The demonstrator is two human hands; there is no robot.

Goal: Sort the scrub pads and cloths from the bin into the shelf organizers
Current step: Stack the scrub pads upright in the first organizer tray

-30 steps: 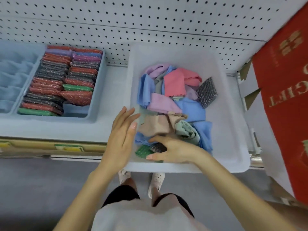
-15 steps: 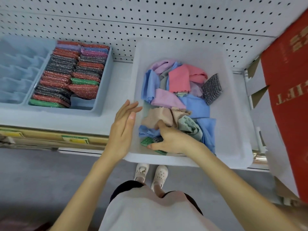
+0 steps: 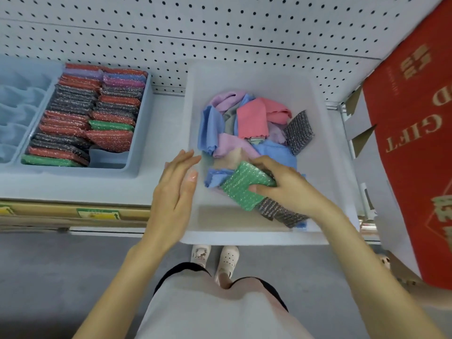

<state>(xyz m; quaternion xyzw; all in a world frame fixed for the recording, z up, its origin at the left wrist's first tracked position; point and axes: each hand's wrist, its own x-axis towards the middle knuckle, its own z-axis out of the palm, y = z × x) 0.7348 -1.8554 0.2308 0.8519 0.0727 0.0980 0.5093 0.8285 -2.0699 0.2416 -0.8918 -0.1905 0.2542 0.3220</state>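
Observation:
A white bin on the shelf holds a heap of blue, pink, lilac and beige cloths and a grey scrub pad at its right. My right hand grips a green scrub pad lifted above the bin's near left part, with a dark grey pad under the wrist. My left hand is flat with straight fingers against the bin's left wall, holding nothing. To the left, a blue organizer is packed with rows of red, grey, green and purple pads.
A second blue organizer with wavy dividers stands at the far left. White pegboard backs the shelf. A red gift bag hangs at the right. Yellow price labels run along the shelf's front edge.
My right hand has pulled the green pad out from under the cloths and raised it; a dark grey pad now shows beneath. The left hand stayed at the bin's left wall.

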